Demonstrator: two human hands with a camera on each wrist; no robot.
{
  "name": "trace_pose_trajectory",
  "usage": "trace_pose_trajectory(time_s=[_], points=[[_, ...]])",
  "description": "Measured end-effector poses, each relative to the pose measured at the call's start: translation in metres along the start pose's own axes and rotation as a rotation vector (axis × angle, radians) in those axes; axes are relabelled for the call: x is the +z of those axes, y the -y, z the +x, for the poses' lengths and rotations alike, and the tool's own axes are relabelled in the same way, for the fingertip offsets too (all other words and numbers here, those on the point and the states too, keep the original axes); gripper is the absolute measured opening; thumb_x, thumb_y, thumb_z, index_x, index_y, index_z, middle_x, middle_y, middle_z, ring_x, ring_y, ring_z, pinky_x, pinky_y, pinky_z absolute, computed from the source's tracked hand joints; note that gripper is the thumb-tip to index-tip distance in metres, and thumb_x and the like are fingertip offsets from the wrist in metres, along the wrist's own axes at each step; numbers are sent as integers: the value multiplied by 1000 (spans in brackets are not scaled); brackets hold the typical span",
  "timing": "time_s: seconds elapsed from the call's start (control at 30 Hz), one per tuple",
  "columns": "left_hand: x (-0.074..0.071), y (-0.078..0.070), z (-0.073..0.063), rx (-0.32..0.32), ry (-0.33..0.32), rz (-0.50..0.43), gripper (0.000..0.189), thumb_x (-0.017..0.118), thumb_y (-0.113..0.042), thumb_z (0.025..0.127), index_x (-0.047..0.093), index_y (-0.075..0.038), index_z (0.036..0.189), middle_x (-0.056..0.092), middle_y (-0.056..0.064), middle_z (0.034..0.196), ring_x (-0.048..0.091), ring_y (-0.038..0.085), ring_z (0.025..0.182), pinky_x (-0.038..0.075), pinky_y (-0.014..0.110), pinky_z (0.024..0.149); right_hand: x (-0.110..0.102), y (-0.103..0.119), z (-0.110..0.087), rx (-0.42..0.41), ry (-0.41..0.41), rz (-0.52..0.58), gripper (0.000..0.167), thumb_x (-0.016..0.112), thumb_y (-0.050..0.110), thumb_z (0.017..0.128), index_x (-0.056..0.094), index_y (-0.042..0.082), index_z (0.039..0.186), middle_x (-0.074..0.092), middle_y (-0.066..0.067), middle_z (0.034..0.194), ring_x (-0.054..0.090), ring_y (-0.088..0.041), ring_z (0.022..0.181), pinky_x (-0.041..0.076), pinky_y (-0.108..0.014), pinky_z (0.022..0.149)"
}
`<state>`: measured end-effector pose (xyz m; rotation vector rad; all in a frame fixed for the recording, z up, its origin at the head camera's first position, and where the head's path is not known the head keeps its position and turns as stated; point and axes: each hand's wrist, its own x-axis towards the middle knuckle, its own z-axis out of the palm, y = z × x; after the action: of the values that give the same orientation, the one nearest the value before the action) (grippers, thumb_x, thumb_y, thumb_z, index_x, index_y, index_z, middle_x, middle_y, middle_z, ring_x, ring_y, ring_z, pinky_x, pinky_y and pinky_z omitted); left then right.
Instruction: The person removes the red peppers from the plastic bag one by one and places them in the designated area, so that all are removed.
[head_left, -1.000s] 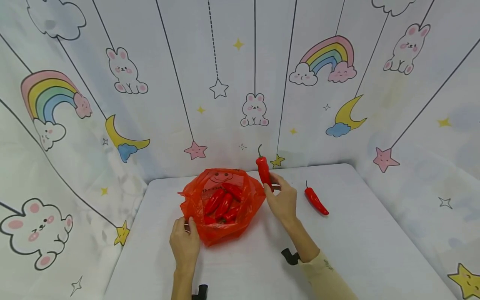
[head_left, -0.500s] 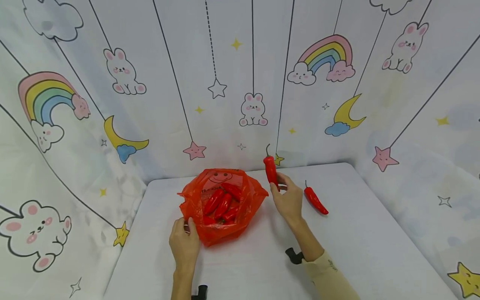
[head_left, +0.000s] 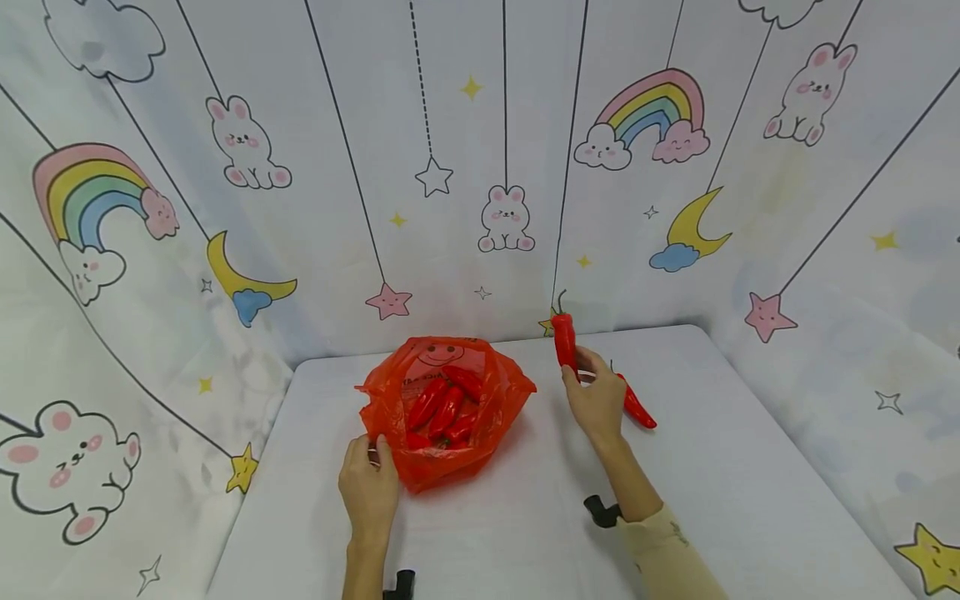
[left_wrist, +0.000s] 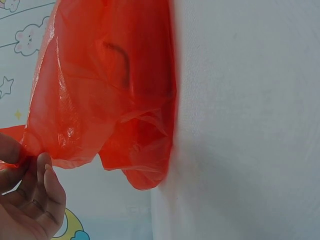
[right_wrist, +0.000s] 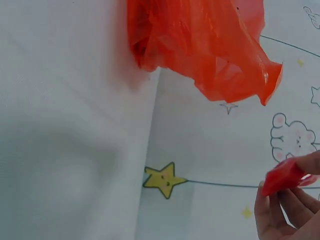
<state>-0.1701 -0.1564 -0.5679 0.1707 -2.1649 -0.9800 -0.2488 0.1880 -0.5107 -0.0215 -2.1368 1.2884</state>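
A red plastic bag (head_left: 442,471) stands open on the white table, with several red chili peppers (head_left: 447,410) lying inside it. My left hand (head_left: 369,483) pinches the bag's near left edge; in the left wrist view, thumb and fingers (left_wrist: 44,180) grip the thin plastic. Right of the bag, my right hand (head_left: 596,400) holds one red chili pepper (head_left: 566,337) upright above the table, its curved stem pointing up. The right wrist view shows that pepper (right_wrist: 282,176) between thumb and fingers. Another chili pepper (head_left: 637,407) lies on the table, partly hidden behind the right hand.
The white tabletop (head_left: 495,542) reaches back to a cloth backdrop (head_left: 337,167) printed with rabbits, stars and rainbows. Black wrist-camera mounts (head_left: 602,512) stick out from both wrists near the table.
My right hand has moved to the right, away from the bag, with the chili pepper in it, and now overlaps the pepper on the table. The left hand stays at the bag's edge.
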Motion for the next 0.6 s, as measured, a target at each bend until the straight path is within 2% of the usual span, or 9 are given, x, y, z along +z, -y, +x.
trace_pose_trajectory(time_s=[0.17, 0.3, 0.43, 0.5, 0.6], points=[[1, 1, 0, 0, -2, -2, 12, 65, -7, 101, 70, 4, 101, 65, 12, 86, 61, 23, 71, 55, 36, 63, -5, -6, 1, 23, -1, -11, 38, 74, 13, 96, 69, 6, 133, 76, -14, 117, 73, -31, 97, 61, -52, 84], [1, 1, 0, -8, 5, -2, 12, 65, -7, 101, 70, 4, 101, 65, 12, 87, 62, 23, 72, 56, 38, 63, -9, -11, 1, 30, -4, -28, 37, 74, 12, 96, 70, 5, 132, 76, -13, 115, 73, -29, 99, 62, -44, 81], [0, 0, 0, -15, 7, 5, 12, 65, -8, 101, 70, 3, 102, 66, 12, 88, 62, 23, 72, 57, 38, 64, -12, -17, 1, 56, 1, -35, 36, 73, 11, 96, 71, 5, 131, 77, -14, 113, 74, -29, 98, 62, -45, 81], [-1, 0, 0, -18, 8, 7, 13, 66, -9, 101, 70, 3, 102, 66, 12, 88, 61, 23, 72, 57, 37, 63, -15, -19, 1, 74, 5, -41, 35, 72, 12, 96, 71, 5, 131, 77, -14, 113, 74, -31, 97, 62, -50, 80], [-1, 0, 0, -24, 20, 4, 13, 65, -10, 102, 70, 2, 103, 66, 11, 90, 61, 22, 72, 57, 36, 64, -18, -23, 1, 98, 5, -77, 35, 71, 13, 96, 71, 5, 130, 77, -15, 112, 75, -31, 92, 62, -47, 76]])
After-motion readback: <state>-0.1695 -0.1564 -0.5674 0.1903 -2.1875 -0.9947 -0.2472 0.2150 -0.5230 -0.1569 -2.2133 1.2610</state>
